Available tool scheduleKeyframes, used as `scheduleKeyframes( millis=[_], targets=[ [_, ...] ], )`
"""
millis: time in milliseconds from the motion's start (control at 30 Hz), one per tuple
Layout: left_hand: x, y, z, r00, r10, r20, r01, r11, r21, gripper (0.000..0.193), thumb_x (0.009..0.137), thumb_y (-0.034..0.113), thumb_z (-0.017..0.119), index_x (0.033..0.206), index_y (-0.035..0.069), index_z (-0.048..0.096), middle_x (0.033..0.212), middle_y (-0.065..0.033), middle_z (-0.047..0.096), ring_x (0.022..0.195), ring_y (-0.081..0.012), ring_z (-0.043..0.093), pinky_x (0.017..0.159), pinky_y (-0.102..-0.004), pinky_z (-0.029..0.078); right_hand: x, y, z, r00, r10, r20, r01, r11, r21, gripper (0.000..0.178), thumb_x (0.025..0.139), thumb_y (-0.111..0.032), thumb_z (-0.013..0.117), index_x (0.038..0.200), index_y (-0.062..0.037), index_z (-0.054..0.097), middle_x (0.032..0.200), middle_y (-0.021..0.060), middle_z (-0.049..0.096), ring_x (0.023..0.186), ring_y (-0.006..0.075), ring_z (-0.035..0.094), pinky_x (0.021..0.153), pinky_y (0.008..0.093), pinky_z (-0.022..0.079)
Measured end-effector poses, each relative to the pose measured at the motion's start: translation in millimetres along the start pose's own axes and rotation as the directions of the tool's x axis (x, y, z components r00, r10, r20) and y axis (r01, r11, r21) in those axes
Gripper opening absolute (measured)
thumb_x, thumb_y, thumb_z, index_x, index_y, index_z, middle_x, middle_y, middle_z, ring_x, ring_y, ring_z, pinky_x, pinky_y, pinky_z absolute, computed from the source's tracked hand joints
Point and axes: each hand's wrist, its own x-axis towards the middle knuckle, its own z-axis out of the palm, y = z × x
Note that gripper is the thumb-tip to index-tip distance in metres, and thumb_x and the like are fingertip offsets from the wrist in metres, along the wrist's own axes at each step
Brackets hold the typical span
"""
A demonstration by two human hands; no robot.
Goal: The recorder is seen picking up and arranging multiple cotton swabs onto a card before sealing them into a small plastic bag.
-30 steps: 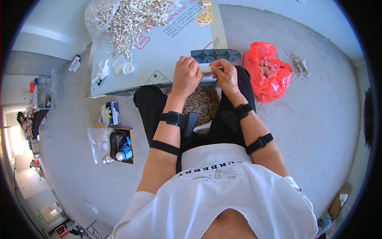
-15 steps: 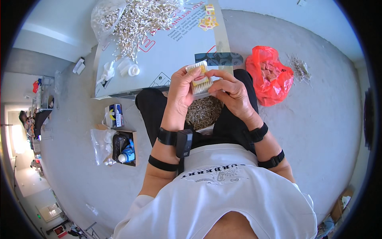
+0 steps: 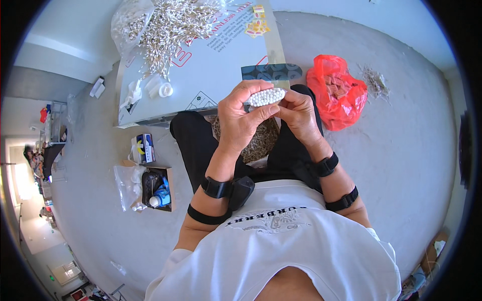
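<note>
A bundle of cotton swabs (image 3: pixel 266 97) is held over my lap near the table edge, its round white tips facing up. My left hand (image 3: pixel 240 113) is closed around its left side, thumb across the near side and fingers behind. On the right end, my right hand (image 3: pixel 300 114) grips the same bundle with its fingertips. Its wrapping is hidden at this angle. Below, between my legs, lies a mass of brownish thin pieces (image 3: pixel 259 142), partly covered by my hands. A large heap of loose cotton swabs (image 3: pixel 173 32) covers the far left of the table.
The table (image 3: pixel 201 75) also bears a clear plastic bag (image 3: pixel 131 22), yellow cards (image 3: pixel 257 28), a white roll (image 3: pixel 165 90) and a dark patterned strip (image 3: pixel 271 72). A red plastic bag (image 3: pixel 346 108) stands on the right floor; an open carton (image 3: pixel 169 188) sits at left.
The cotton swab bundle has turned from showing its yellow label to showing its white tips. Both hands have shifted their grip, my right hand closing onto the bundle's end.
</note>
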Motion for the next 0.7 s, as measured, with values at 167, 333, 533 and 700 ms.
scheduleKeyframes(
  millis=[167, 333, 533, 700],
  targets=[
    [-0.6, 3.0, -3.5, 0.983, 0.168, 0.073, -0.180, 0.961, 0.212, 0.028, 0.072, 0.007, 0.082, 0.097, 0.001, 0.070, 0.094, -0.0076, 0.068, 0.093, -0.0182, 0.064, 0.083, -0.0288, 0.051, -3.1, -9.1, 5.0, 0.996, -0.091, -0.022, 0.093, 0.993, 0.078, 0.026, 0.082, 0.007, 0.069, 0.108, 0.0020, 0.068, 0.091, 0.0012, 0.068, 0.084, 0.0051, 0.059, 0.076, 0.0226, 0.050],
    [2.5, -1.9, -8.4, 0.937, 0.316, 0.148, -0.343, 0.911, 0.230, 0.028, 0.070, 0.007, 0.082, 0.095, 0.002, 0.071, 0.094, -0.0075, 0.068, 0.091, -0.0186, 0.064, 0.082, -0.0288, 0.050, -4.6, -16.3, 9.4, 0.993, -0.120, 0.005, 0.120, 0.991, 0.066, 0.030, 0.082, 0.007, 0.068, 0.111, 0.0013, 0.067, 0.097, 0.0022, 0.069, 0.092, 0.0065, 0.059, 0.083, 0.0236, 0.050],
    [2.9, 2.7, -7.3, 0.953, 0.251, 0.167, -0.283, 0.936, 0.210, 0.034, 0.068, 0.011, 0.084, 0.097, 0.002, 0.071, 0.098, -0.0073, 0.068, 0.093, -0.0193, 0.063, 0.083, -0.0292, 0.050, -4.0, -16.6, 9.5, 0.993, -0.116, 0.004, 0.116, 0.993, -0.002, 0.029, 0.082, 0.008, 0.066, 0.110, 0.0017, 0.067, 0.099, 0.0021, 0.068, 0.092, 0.0070, 0.059, 0.083, 0.0246, 0.050],
    [5.3, 2.4, -6.1, 0.934, 0.284, 0.216, -0.333, 0.912, 0.241, 0.038, 0.066, 0.015, 0.086, 0.099, 0.002, 0.071, 0.100, -0.0068, 0.067, 0.096, -0.0198, 0.062, 0.085, -0.0297, 0.050, -3.4, -14.0, 9.4, 0.983, -0.182, 0.001, 0.181, 0.981, -0.066, 0.028, 0.082, 0.008, 0.066, 0.109, 0.0023, 0.067, 0.100, 0.0025, 0.068, 0.091, 0.0066, 0.058, 0.082, 0.0248, 0.050]
  ],
)
